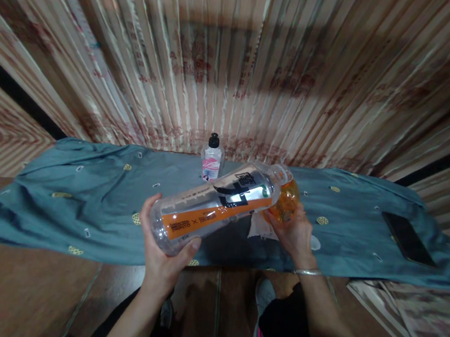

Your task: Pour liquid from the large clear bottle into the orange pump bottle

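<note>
My left hand (167,249) is closed around the base of a large clear plastic bottle (220,206) with an orange and silver label. The bottle is tilted, its neck toward the right. There it meets or overlaps an orange-coloured clear container (287,199); I cannot tell whether the two touch. My right hand (293,230) is closed around that container, and a bracelet (308,271) sits on the wrist. Partly hidden behind the large bottle, a small clear bottle (211,161) with a black cap and pink label stands upright on the cloth.
A blue-green patterned cloth (92,201) covers the narrow table. Some white tissue (261,228) lies below the containers, and a pale round disc (314,243) is beside my right wrist. A black phone (406,238) rests at the right. Striped curtains (230,64) hang behind.
</note>
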### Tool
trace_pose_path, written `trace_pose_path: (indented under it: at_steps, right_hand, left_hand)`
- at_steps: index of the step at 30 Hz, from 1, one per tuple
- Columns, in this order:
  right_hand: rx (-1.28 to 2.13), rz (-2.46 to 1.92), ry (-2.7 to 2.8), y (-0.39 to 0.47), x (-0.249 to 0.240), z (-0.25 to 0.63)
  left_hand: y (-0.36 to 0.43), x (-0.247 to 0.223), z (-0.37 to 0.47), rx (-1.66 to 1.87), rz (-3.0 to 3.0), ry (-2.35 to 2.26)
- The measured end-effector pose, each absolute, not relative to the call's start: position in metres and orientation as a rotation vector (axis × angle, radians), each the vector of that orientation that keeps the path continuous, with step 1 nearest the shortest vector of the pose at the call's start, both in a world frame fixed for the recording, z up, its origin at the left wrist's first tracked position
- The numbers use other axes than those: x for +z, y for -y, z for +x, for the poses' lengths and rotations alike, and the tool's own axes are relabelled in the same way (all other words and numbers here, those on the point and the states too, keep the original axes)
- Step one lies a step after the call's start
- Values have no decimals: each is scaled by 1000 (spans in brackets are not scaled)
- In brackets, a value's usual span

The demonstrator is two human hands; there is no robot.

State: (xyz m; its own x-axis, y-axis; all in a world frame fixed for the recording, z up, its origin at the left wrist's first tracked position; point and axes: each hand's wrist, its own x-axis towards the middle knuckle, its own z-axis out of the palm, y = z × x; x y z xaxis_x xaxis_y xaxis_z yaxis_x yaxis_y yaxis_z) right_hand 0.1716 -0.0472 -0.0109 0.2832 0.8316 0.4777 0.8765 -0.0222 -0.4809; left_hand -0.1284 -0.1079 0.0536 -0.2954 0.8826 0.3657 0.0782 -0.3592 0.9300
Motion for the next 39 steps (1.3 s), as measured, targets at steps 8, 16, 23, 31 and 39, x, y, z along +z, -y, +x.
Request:
trace_pose_path:
  at_steps: [8,16,23,31,39]
  right_hand:
    - [-22,-1823,1519,47,-11,172]
    - [11,-1852,1515,47,-12,172]
    - [-6,-1844,1503,47,-13,171]
    - [-3,-1843,1495,46,-14,171]
    - [-5,-1836,1483,46,-16,170]
  left_hand:
    - [108,54,-127,1715,1343,-1269]
    - [113,67,-112,1771,1204,-1333]
    - [114,69,-109,1771,1151,-1332]
    - [114,67,-108,1765,1136,-1346]
    - [111,54,-121,1689,1200,-1278]
